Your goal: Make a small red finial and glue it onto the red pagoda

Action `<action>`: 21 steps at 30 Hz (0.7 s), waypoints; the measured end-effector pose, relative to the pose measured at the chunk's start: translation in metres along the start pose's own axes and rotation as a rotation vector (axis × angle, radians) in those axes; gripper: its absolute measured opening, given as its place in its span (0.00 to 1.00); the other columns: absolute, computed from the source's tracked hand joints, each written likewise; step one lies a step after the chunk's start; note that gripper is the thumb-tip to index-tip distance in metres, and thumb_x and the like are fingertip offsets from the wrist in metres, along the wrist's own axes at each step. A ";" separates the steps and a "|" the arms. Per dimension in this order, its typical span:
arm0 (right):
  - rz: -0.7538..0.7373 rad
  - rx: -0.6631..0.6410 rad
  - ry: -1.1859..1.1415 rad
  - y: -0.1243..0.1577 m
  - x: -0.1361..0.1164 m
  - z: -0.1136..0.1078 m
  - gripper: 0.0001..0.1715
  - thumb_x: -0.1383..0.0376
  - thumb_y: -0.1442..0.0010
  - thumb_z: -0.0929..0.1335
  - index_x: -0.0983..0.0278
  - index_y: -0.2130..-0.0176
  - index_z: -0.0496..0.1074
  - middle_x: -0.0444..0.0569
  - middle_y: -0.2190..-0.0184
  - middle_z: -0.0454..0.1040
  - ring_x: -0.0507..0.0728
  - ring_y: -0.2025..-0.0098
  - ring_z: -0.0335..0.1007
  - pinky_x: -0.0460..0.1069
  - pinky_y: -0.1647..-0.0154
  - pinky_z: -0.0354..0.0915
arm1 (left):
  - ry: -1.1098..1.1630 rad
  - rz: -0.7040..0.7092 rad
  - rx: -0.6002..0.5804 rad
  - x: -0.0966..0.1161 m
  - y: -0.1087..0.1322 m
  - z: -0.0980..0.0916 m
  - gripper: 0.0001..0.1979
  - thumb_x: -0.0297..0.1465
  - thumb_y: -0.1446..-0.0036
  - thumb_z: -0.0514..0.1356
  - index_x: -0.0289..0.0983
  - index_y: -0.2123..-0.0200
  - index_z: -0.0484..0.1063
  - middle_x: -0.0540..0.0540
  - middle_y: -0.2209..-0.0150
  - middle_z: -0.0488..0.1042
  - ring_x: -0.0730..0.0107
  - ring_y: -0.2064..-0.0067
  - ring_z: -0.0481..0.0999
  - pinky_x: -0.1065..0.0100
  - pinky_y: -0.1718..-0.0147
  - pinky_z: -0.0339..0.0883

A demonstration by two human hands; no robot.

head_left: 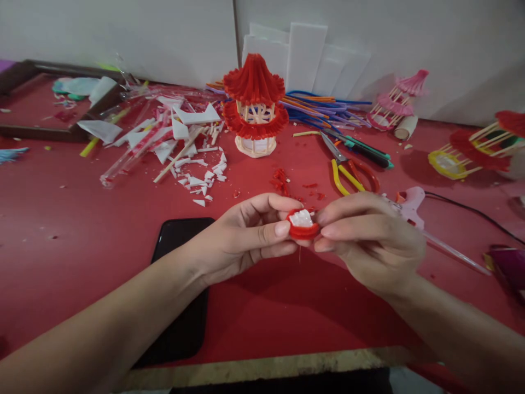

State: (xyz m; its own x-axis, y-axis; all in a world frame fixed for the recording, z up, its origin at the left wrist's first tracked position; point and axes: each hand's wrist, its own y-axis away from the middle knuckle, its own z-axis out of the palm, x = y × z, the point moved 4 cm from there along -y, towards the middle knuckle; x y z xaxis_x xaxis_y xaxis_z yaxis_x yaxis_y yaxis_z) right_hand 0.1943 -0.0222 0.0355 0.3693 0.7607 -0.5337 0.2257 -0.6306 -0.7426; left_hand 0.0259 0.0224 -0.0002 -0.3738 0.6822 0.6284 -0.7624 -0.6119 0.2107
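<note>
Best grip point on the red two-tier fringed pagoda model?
Probably the pale round base of the red fringed pagoda model, approached low from the near side: it stands upright, its frilled roofs overhang and look crushable, and white sheets stand behind.

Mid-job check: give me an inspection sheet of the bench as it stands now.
Surface: red table, wooden front edge.
Job's things: small red-and-white piece, held above the table.
Clutter: white scraps, hand tools, black phone, pipe cleaners.
Grippers: left hand and right hand both pinch the piece.
Cables: black cable at right, beside the glue gun.
Surroundings: red pagoda model, white foam sheets against the wall.
</note>
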 end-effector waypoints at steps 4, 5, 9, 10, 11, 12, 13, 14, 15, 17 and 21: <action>-0.022 -0.009 0.086 0.002 0.000 -0.001 0.13 0.72 0.43 0.75 0.57 0.59 0.78 0.43 0.62 0.80 0.51 0.61 0.77 0.47 0.62 0.76 | -0.009 0.001 -0.019 -0.001 0.000 -0.001 0.08 0.24 0.48 0.71 0.38 0.63 0.81 0.53 0.65 0.84 0.73 0.64 0.85 0.76 0.64 0.80; -0.020 -0.011 0.097 0.002 0.001 -0.001 0.13 0.72 0.43 0.75 0.56 0.59 0.78 0.43 0.62 0.80 0.52 0.62 0.77 0.48 0.62 0.76 | -0.010 0.004 -0.024 0.000 0.001 -0.002 0.08 0.24 0.47 0.71 0.39 0.63 0.81 0.53 0.65 0.84 0.73 0.64 0.85 0.76 0.64 0.80; -0.017 -0.015 0.111 0.001 0.000 0.001 0.13 0.70 0.42 0.74 0.55 0.57 0.77 0.44 0.63 0.80 0.53 0.62 0.77 0.48 0.62 0.76 | -0.019 0.001 -0.015 -0.001 0.000 -0.001 0.08 0.23 0.47 0.70 0.38 0.63 0.81 0.53 0.66 0.83 0.76 0.66 0.84 0.76 0.64 0.80; -0.025 -0.006 0.111 0.001 -0.001 0.001 0.15 0.70 0.43 0.75 0.55 0.56 0.77 0.44 0.63 0.80 0.53 0.62 0.77 0.48 0.62 0.76 | -0.021 0.000 -0.008 -0.001 0.000 0.000 0.08 0.23 0.47 0.70 0.38 0.63 0.81 0.53 0.66 0.83 0.76 0.66 0.84 0.77 0.64 0.80; -0.033 0.000 0.112 0.001 -0.002 0.001 0.17 0.71 0.43 0.75 0.55 0.55 0.77 0.44 0.63 0.80 0.53 0.62 0.77 0.48 0.62 0.76 | -0.023 0.002 0.000 -0.001 0.000 0.000 0.08 0.23 0.48 0.71 0.37 0.64 0.81 0.52 0.66 0.83 0.76 0.66 0.84 0.77 0.64 0.80; -0.037 0.001 0.115 0.000 -0.003 0.001 0.19 0.71 0.44 0.76 0.55 0.54 0.76 0.44 0.63 0.80 0.52 0.62 0.77 0.48 0.62 0.76 | -0.024 0.006 0.005 0.000 0.000 0.000 0.08 0.23 0.49 0.71 0.37 0.64 0.81 0.52 0.66 0.83 0.76 0.66 0.84 0.77 0.64 0.80; -0.038 0.001 0.121 0.000 -0.004 0.001 0.20 0.71 0.44 0.76 0.55 0.53 0.76 0.44 0.63 0.80 0.52 0.62 0.77 0.48 0.62 0.76 | -0.022 0.011 0.008 0.000 -0.001 0.001 0.08 0.23 0.49 0.72 0.37 0.64 0.81 0.52 0.67 0.83 0.76 0.66 0.84 0.77 0.65 0.80; -0.037 -0.005 0.130 0.001 -0.004 0.001 0.20 0.71 0.44 0.75 0.55 0.53 0.77 0.44 0.63 0.80 0.52 0.63 0.77 0.48 0.63 0.76 | -0.019 0.013 0.009 0.000 -0.001 0.001 0.08 0.23 0.50 0.72 0.37 0.65 0.82 0.52 0.67 0.83 0.75 0.66 0.84 0.77 0.65 0.80; -0.039 -0.016 0.142 0.001 -0.004 0.001 0.19 0.71 0.43 0.75 0.55 0.54 0.77 0.44 0.63 0.79 0.52 0.63 0.77 0.47 0.63 0.76 | -0.015 0.014 0.010 0.000 -0.001 0.001 0.08 0.23 0.50 0.72 0.37 0.64 0.82 0.52 0.66 0.84 0.75 0.66 0.84 0.77 0.65 0.80; -0.060 -0.028 0.174 0.003 -0.005 0.000 0.16 0.71 0.43 0.75 0.56 0.55 0.78 0.45 0.63 0.79 0.52 0.62 0.76 0.47 0.61 0.75 | -0.007 0.008 0.010 -0.001 -0.002 0.001 0.09 0.23 0.50 0.72 0.37 0.64 0.82 0.52 0.66 0.84 0.76 0.66 0.84 0.77 0.65 0.80; -0.113 -0.048 0.235 0.006 -0.007 -0.002 0.12 0.70 0.42 0.74 0.59 0.57 0.78 0.46 0.63 0.78 0.52 0.60 0.76 0.47 0.59 0.75 | -0.011 -0.019 0.013 -0.001 -0.002 0.001 0.09 0.24 0.50 0.72 0.36 0.63 0.82 0.51 0.66 0.84 0.76 0.66 0.84 0.77 0.65 0.80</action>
State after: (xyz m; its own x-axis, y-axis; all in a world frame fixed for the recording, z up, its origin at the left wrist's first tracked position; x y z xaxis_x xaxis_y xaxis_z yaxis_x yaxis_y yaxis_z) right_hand 0.1950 -0.0315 0.0351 0.5372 0.7736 -0.3361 0.3177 -0.5548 -0.7690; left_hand 0.0281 0.0219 -0.0008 -0.3530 0.6894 0.6326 -0.7626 -0.6037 0.2324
